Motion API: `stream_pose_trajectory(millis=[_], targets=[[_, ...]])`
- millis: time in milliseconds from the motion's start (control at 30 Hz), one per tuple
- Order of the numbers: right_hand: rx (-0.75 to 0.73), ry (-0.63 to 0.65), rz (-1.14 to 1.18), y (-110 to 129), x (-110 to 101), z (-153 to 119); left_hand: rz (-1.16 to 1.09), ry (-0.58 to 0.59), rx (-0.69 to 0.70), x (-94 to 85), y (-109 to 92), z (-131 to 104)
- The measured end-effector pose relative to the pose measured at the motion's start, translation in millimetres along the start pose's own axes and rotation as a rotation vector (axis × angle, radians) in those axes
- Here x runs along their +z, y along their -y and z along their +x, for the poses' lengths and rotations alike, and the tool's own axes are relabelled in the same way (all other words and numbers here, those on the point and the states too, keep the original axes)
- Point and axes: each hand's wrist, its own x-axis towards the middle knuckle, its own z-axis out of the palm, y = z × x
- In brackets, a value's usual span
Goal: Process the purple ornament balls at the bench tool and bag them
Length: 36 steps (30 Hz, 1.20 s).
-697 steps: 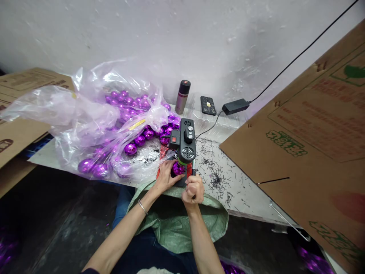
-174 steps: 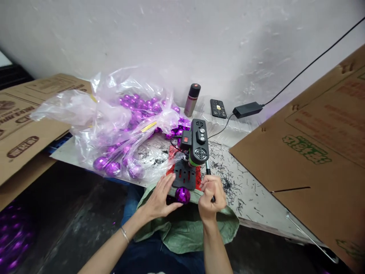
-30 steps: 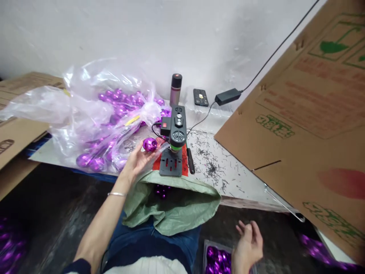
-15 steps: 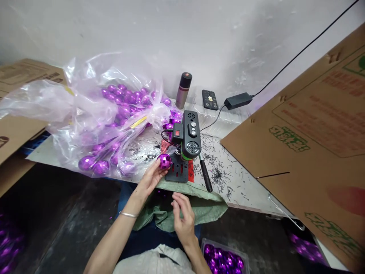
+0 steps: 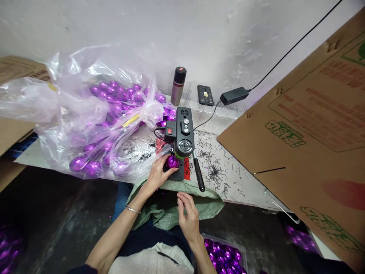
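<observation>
My left hand [image 5: 160,172] grips a shiny purple mirror ball [image 5: 172,161] between thumb and fingers. The ball sits over the black base plate [image 5: 179,174], right under the head of a small black bench machine [image 5: 184,131] with a lever handle [image 5: 199,175]. Lower down, my right hand [image 5: 188,215] hovers over the open mouth of a green cloth bag [image 5: 205,203] at the table edge. Its fingers are bent and close together; whether anything small is between them I cannot make out.
Clear plastic bags of purple balls [image 5: 114,95] cover the left of the table. A spray can [image 5: 178,86], a phone [image 5: 205,95] and a power adapter [image 5: 234,96] stand along the wall. Black clippings [image 5: 213,171] litter the right, beside a large carton [image 5: 308,129]. Below is a box of balls [image 5: 224,255].
My left hand has brought the purple ball rightward, from beside the base plate to beneath the machine's head. My right hand stays over the bag. The whole view has shifted slightly.
</observation>
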Motion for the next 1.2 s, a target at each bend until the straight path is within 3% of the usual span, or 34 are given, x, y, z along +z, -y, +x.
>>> stream_pose_trajectory(millis=[267, 500, 667, 833, 967, 1200], targets=[[-0.008, -0.040, -0.020, -7.4, -3.7, 5.3, 0.130, 0.042, 0.206, -0.2, 8.2, -3.2], [-0.040, -0.073, -0.062, -10.4, -10.1, 10.9, 0.173, -0.058, 0.161, 13.1, 12.6, 2.5], [-0.097, -0.212, -0.112, -6.3, -26.4, 47.2, 0.049, -0.053, 0.159, 25.5, 15.5, 7.7], [-0.347, -0.393, -0.044, 10.0, -35.9, 98.9, 0.016, -0.032, 0.102, 28.1, 17.6, 7.0], [-0.511, -0.360, -0.051, 25.3, -36.9, 125.7, 0.009, -0.053, 0.130, 28.6, 18.1, 4.1], [-0.505, -0.280, -0.034, 35.0, -31.1, 136.8, 0.019, -0.053, 0.164, 30.3, 19.3, 1.5]])
